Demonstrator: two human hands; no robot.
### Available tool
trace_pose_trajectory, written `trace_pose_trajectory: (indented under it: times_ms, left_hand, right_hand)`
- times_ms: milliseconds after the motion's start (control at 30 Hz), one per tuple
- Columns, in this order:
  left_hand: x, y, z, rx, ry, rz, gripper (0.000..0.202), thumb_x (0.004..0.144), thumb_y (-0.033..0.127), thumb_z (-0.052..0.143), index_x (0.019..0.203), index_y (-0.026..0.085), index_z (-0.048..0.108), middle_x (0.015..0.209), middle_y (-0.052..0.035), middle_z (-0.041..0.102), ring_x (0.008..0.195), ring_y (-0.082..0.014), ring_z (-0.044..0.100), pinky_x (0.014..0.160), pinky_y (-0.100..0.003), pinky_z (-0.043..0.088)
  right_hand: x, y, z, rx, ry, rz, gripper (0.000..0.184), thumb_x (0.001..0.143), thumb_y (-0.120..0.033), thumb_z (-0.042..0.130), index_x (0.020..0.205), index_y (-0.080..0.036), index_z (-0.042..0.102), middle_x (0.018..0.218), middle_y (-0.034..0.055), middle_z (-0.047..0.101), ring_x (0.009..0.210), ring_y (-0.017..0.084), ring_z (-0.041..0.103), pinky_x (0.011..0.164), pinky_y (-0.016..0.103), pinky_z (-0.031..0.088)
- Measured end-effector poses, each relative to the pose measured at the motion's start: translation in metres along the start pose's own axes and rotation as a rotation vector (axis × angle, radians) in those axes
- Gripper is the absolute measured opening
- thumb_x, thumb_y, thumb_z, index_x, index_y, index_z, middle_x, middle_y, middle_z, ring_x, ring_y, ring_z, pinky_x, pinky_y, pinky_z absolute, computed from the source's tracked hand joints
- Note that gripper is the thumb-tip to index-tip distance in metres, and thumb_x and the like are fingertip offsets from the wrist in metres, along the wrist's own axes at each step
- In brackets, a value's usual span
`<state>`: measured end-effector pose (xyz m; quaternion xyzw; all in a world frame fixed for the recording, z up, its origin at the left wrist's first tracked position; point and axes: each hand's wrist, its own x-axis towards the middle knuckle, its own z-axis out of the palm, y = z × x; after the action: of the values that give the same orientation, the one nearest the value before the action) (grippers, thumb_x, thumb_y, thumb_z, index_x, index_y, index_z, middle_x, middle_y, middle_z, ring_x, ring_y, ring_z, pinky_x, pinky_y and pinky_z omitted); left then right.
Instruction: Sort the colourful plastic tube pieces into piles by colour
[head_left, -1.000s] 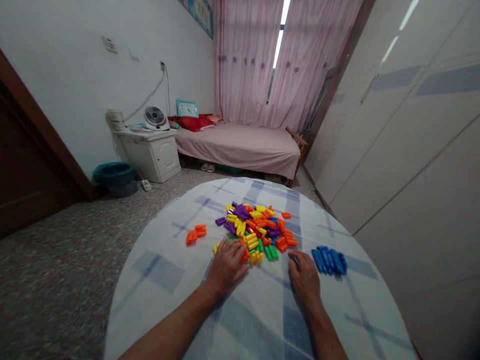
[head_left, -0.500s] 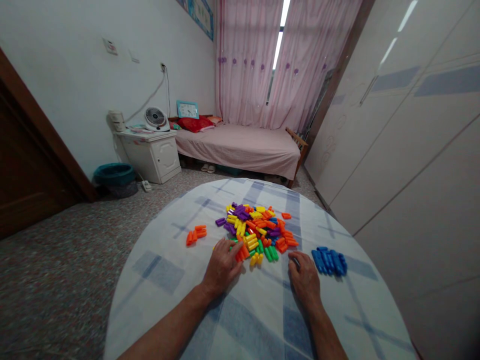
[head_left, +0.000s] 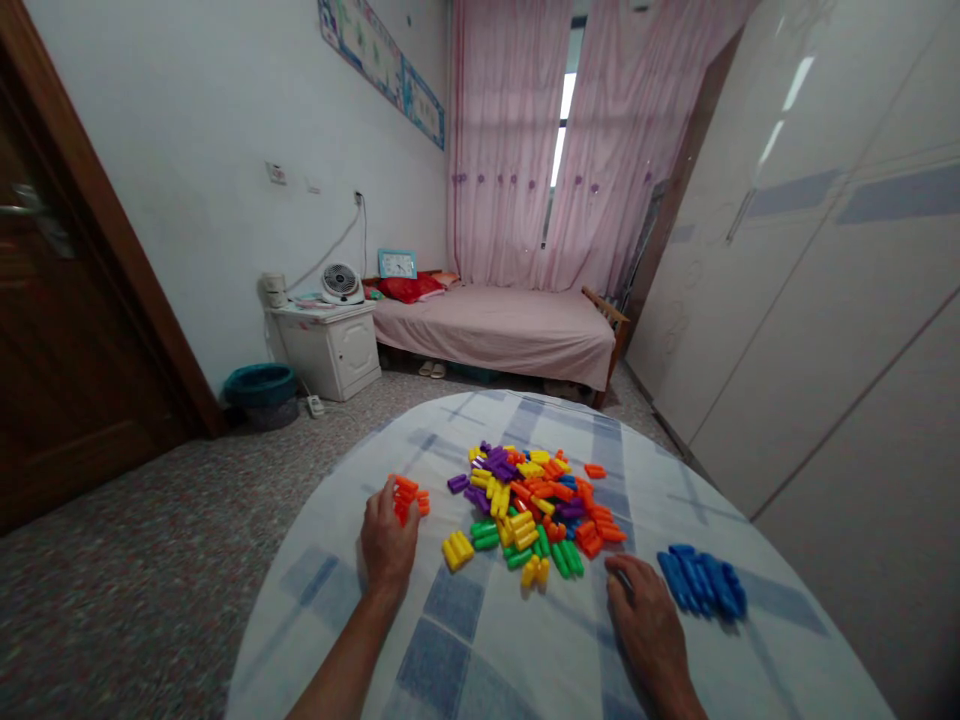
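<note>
**Two colours set apart, most of the heap unsorted**

From my remote seat I judge the sorting to be at an early stage. One small cluster of orange pieces [head_left: 409, 496] lies left of the mixed heap [head_left: 536, 500]. I count about five, though some overlap. One tight row of blue pieces [head_left: 701, 582] lies to the right, roughly seven. The heap between them holds dozens in purple, yellow, orange, green and a few blue, too many to count. Two yellow pieces [head_left: 457, 550] sit just off its near edge.

The left hand [head_left: 388, 540] has its fingertips on the orange cluster, and I cannot tell whether its grip has closed on a piece. The right hand [head_left: 649, 625] rests knuckles-up on the table [head_left: 495, 660] near the blue row, its grip slack and empty.
</note>
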<state>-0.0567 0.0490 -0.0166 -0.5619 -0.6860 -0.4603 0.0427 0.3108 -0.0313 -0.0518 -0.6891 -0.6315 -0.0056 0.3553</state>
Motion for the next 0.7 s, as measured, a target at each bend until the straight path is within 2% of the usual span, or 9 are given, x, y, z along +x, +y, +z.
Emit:
trace_pose_trajectory:
  times_ms: [100,167,400,567,633,700]
  left_hand:
    - [-0.004,-0.004,0.004,-0.021,-0.172,0.024,0.042,0.091,0.036,0.038,0.124,0.014,0.053,0.116,-0.0123,0.059,0.106,-0.0253,0.056,0.096,-0.041,0.045]
    - [-0.005,-0.006,0.007,-0.034,-0.213,0.031,0.043,0.091,0.037,0.036,0.122,0.014,0.054,0.119,-0.0127,0.059,0.109,-0.0254,0.055,0.099,-0.043,0.043]
    - [-0.008,-0.003,0.006,-0.124,-0.109,0.064,0.040,0.091,0.038,0.038,0.120,0.016,0.054,0.121,-0.0125,0.057,0.115,-0.0260,0.052,0.101,-0.045,0.043]
    - [-0.015,0.016,-0.003,-0.199,0.028,0.242,0.033,0.091,0.028,0.042,0.119,0.017,0.055,0.126,-0.0128,0.054,0.121,-0.0252,0.049,0.102,-0.048,0.042]
    - [-0.020,0.025,-0.006,-0.249,0.005,0.336,0.031,0.091,0.024,0.041,0.119,0.019,0.055,0.127,-0.0113,0.054,0.123,-0.0235,0.048,0.103,-0.047,0.042]
    - [-0.025,0.032,-0.007,-0.273,-0.076,0.401,0.031,0.092,0.023,0.041,0.119,0.020,0.055,0.125,-0.0104,0.056,0.122,-0.0225,0.049,0.103,-0.047,0.043]
  right_hand:
    - [-0.001,0.002,0.001,0.001,0.002,-0.004,0.038,0.085,-0.037,0.039,0.100,-0.015,0.066,0.108,0.0109,0.065,0.104,0.024,0.057,0.096,0.039,0.042]
    - [-0.001,0.003,0.002,-0.002,0.005,-0.005,0.037,0.085,-0.037,0.040,0.101,-0.015,0.065,0.109,0.0107,0.064,0.105,0.023,0.057,0.097,0.039,0.042]
    - [-0.002,-0.002,-0.001,0.011,0.024,-0.001,0.033,0.084,-0.035,0.041,0.099,-0.017,0.065,0.107,0.0098,0.065,0.103,0.023,0.058,0.096,0.038,0.042]
    - [-0.001,-0.005,-0.002,0.020,0.020,0.011,0.034,0.083,-0.034,0.041,0.099,-0.017,0.065,0.108,0.0102,0.065,0.103,0.023,0.058,0.095,0.040,0.043]
    - [0.000,-0.005,-0.002,0.018,0.011,0.010,0.034,0.084,-0.034,0.041,0.099,-0.017,0.065,0.107,0.0104,0.065,0.103,0.024,0.058,0.095,0.040,0.043]
    - [0.001,-0.006,-0.003,0.012,0.000,0.010,0.034,0.083,-0.033,0.041,0.099,-0.016,0.065,0.107,0.0108,0.065,0.102,0.023,0.058,0.095,0.040,0.043]
